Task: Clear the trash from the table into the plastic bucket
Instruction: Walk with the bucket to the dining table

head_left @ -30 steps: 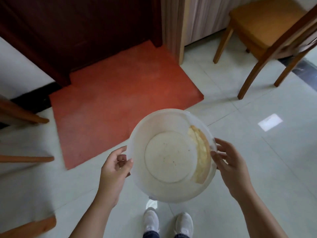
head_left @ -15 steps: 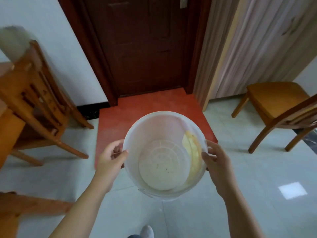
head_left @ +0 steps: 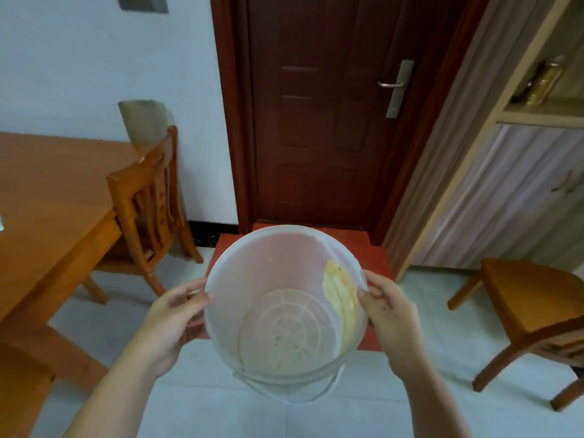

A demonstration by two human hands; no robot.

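plastic bucket [head_left: 278,279] between left hand [head_left: 170,324], right hand [head_left: 392,317]; fingers on rim

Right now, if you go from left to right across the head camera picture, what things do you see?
Orange wooden table → slatted wooden chair → left hand → translucent white plastic bucket → right hand → second wooden chair.

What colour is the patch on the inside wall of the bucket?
Yellow, on the translucent white bucket; head view shows the patch best.

Translucent white plastic bucket [head_left: 278,267], mouth up, yellow label on right wall, midair.
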